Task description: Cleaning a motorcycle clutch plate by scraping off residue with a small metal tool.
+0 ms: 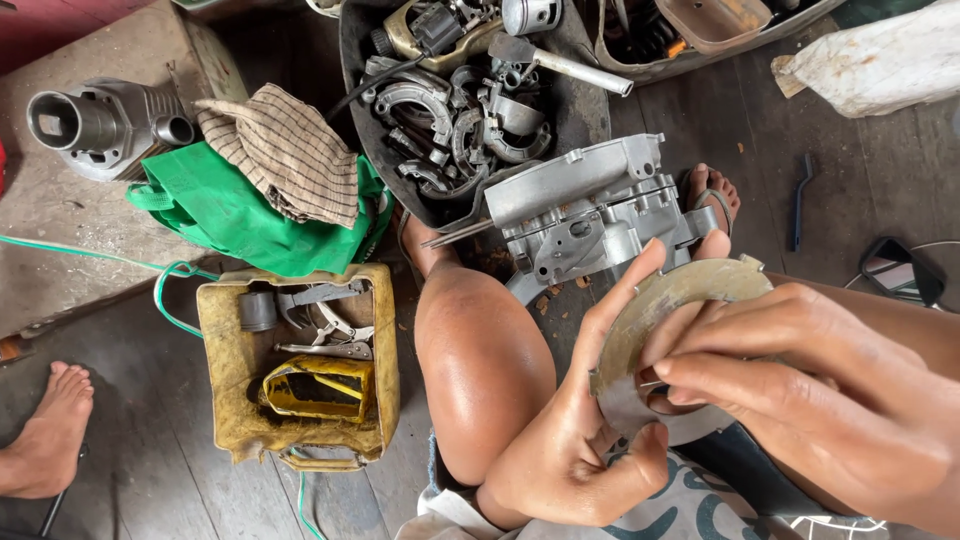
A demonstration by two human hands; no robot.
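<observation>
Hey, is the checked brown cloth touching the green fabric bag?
Touching. The head view shows the checked brown cloth lying directly on top of the green fabric bag, with no gap between them.

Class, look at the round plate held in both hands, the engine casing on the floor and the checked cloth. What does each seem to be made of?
Round plate: probably thin metal, dull and tarnished, with a notched edge; both hands, left and right, grip it.
Engine casing: likely cast aluminium, matt silver-grey with moulded ribs.
Checked cloth: woven fabric, soft folds.

Green cloth bag (235, 215) lies above the yellow cut-open container (225, 385).
</observation>
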